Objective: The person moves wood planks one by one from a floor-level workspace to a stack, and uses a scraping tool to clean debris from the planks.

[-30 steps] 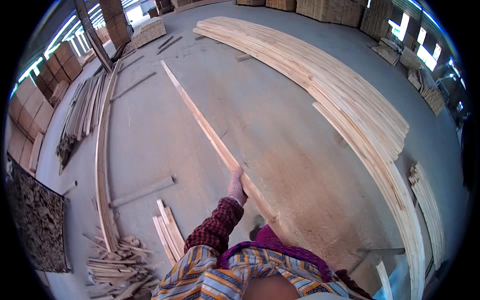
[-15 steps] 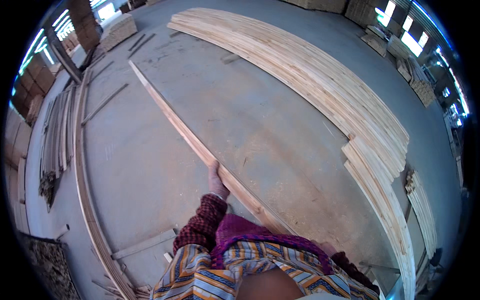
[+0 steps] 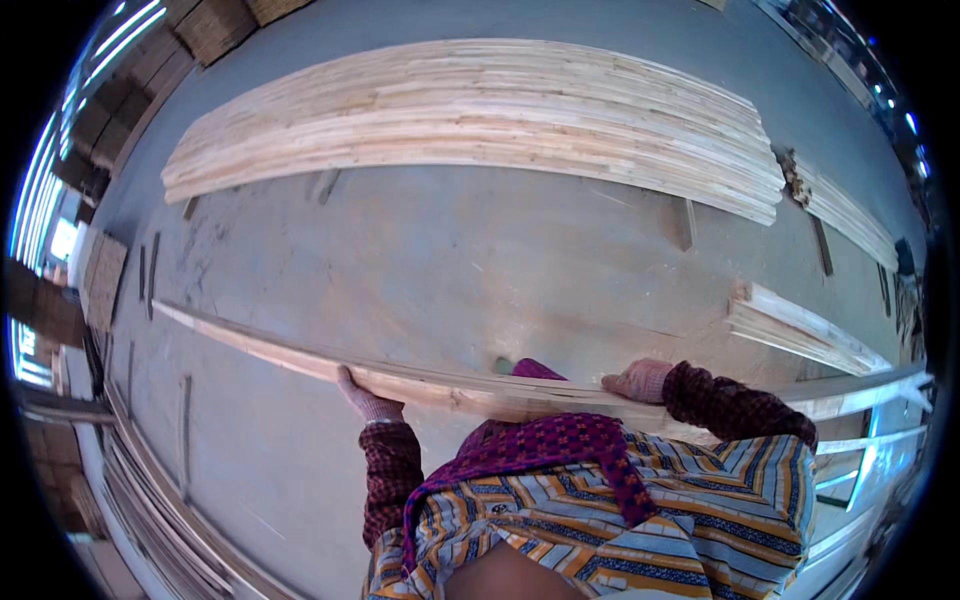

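Observation:
A long, pale wooden plank [image 3: 480,394] runs across in front of my waist, its far end off to the left. My left hand [image 3: 370,396] is closed on its near edge, with the thumb up along the side. Farther right, my right hand [image 3: 640,381] grips the same plank from above, its fingers curled over the edge. The plank's right end runs among other pale boards, so where it stops is hard to tell. One foot [image 3: 507,366] shows just beyond the plank.
Ahead, a wide layer of pale planks [image 3: 480,120] lies on crosspieces [image 3: 684,222] on the concrete floor. Shorter boards [image 3: 800,328] lie at right, with another stack [image 3: 850,215] behind them. Long strips [image 3: 160,510] lie at left, near a wood stack [image 3: 104,282].
My view and body have turned, so the plank now lies crosswise instead of pointing away. My right hand, mostly hidden before, now shows on the plank; my left hand keeps its hold.

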The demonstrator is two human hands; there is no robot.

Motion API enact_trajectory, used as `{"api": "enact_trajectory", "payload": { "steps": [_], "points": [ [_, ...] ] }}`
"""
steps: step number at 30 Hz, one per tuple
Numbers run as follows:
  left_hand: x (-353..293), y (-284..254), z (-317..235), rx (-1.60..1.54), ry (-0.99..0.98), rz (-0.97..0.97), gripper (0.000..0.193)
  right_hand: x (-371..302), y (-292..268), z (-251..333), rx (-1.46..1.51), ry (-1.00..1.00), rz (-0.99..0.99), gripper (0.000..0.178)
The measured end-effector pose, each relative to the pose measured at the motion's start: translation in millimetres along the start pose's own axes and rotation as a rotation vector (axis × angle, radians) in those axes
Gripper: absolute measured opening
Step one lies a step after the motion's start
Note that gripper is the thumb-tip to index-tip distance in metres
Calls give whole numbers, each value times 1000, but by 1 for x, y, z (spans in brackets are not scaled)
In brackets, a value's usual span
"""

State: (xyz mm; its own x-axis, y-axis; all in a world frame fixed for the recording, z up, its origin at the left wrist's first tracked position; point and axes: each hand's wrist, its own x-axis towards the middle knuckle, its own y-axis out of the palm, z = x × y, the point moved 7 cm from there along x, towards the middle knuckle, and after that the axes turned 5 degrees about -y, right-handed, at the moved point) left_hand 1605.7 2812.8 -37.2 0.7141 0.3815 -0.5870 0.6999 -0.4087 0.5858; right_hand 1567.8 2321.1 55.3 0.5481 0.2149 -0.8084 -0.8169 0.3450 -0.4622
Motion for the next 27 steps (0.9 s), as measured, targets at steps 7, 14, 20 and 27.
{"api": "enact_trajectory", "payload": {
  "steps": [7,14,20,27],
  "points": [
    [54,69,-24,-87,65,218,90,5,-91,61,-126,54,-92,73],
    [33,83,-63,-85,65,-43,87,6,-90,79,-98,92,-58,66],
    [52,68,-104,-114,35,-79,74,8,-81,116,-181,-83,-46,64],
    [101,119,-140,-134,-12,-133,68,41,-107,129,137,-188,186,62]
  ]
}}
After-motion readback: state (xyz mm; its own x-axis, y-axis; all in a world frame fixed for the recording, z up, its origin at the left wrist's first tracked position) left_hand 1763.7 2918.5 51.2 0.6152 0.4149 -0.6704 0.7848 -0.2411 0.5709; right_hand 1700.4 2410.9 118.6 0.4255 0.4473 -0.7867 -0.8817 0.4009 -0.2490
